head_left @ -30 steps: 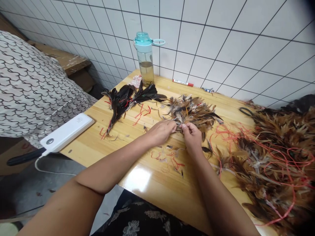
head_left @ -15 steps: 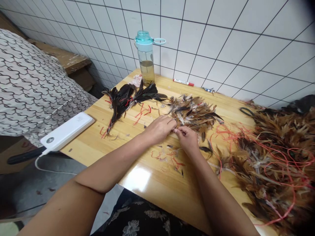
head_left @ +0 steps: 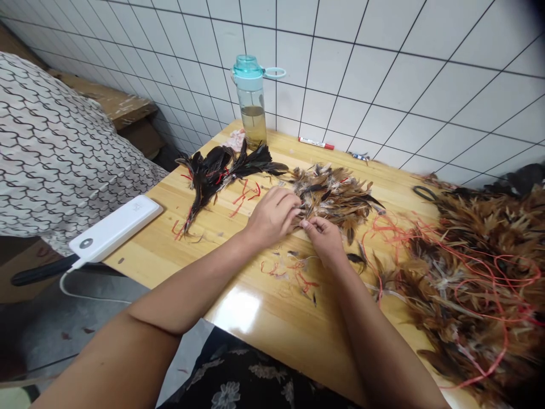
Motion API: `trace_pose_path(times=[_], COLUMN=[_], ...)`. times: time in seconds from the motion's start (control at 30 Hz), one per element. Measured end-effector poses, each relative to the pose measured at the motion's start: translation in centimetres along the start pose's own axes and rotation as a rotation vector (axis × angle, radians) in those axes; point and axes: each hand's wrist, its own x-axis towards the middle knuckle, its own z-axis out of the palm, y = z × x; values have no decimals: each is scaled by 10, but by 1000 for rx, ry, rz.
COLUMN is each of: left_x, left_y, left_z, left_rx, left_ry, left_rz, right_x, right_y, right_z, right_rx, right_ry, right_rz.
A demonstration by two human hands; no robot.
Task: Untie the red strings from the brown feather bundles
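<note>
A loose pile of brown and black feathers (head_left: 340, 196) lies on the table just beyond my hands. At its left edge, my left hand (head_left: 275, 216) has its fingers bent and drawn together; what lies under the fingertips is hidden. Close beside it, my right hand (head_left: 326, 238) pinches thumb and forefinger at the near edge of the pile, on what looks like a feather. The two sets of fingertips nearly meet. Red thread scraps (head_left: 304, 278) and small feather bits lie in front of my hands.
Dark feather bunches (head_left: 213, 167) tied with red lie at the left, before a water bottle (head_left: 253, 108). A white power bank (head_left: 114, 227) with a cable sits on the left edge. Markers (head_left: 315, 143) lie by the tiled wall. A big brown feather heap (head_left: 477, 272) with red string fills the right.
My left hand has lifted slightly and its fingers have moved up toward the edge of the feather pile. My right hand stays almost in place, still pinching.
</note>
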Motion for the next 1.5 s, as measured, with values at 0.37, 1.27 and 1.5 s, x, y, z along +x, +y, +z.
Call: trace_pose_path(times=[0.37,1.27,1.5], left_x=[-4,-4,-5], left_y=[12,3,14], left_z=[16,19,21], left_rx=[-408,-995,-1017], left_ry=[-177,-133,-201], left_rz=[-448,-426,-268], right_x=[-7,-19,-47], right_y=[0,-21,-25], right_z=[4,2,-8], right_rx=[-414,150,202], right_ry=[171,-4,47], right_rz=[-209,-119,-63])
